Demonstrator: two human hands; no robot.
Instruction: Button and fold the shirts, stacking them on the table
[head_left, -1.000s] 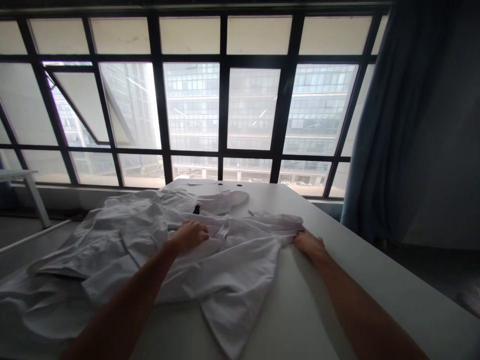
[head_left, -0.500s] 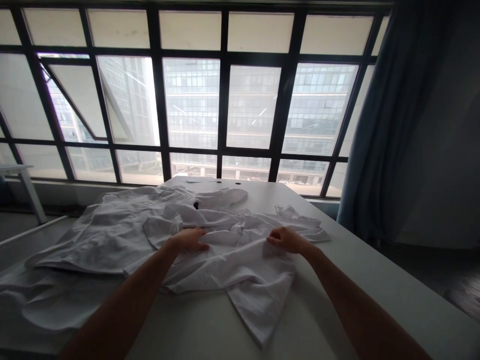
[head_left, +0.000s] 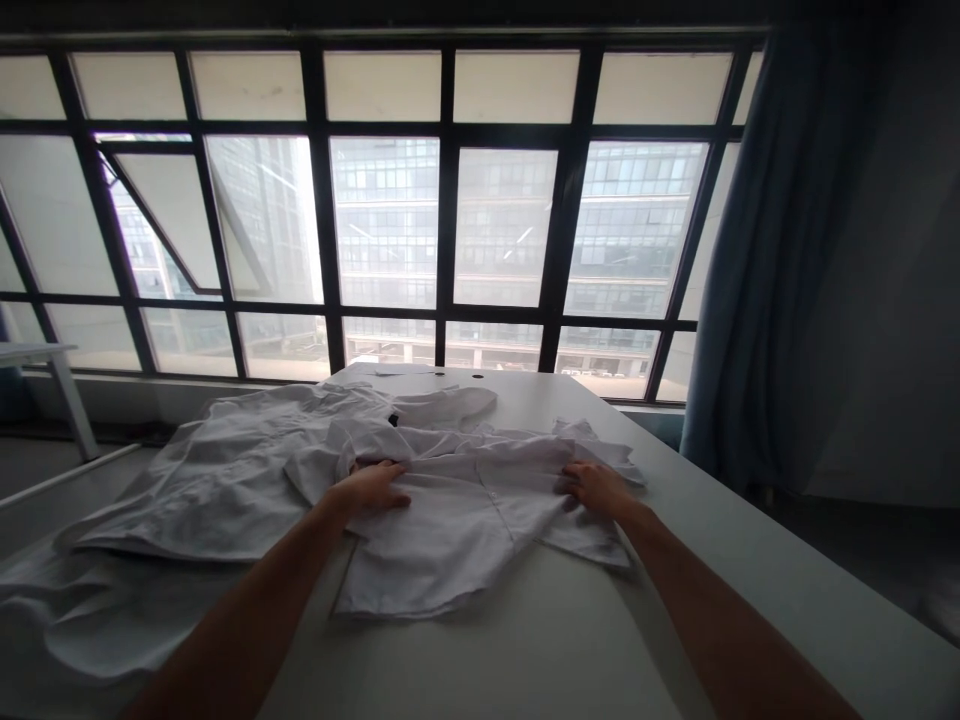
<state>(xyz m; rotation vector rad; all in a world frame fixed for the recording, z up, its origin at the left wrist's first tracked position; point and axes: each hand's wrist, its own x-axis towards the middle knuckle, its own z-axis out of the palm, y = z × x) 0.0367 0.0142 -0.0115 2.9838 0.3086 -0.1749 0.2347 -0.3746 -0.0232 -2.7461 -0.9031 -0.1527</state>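
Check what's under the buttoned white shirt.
The shirt lies on a white table, seen along its near edge. Directly beneath the folds is covered, so unseen.

Head-worn view, facing forward and down, over white table toward window.

A long white table carries a white button-front shirt, lying partly flattened, just beside a rumpled heap of white fabric (the folds hide whether both are one garment) toward the table's left side.
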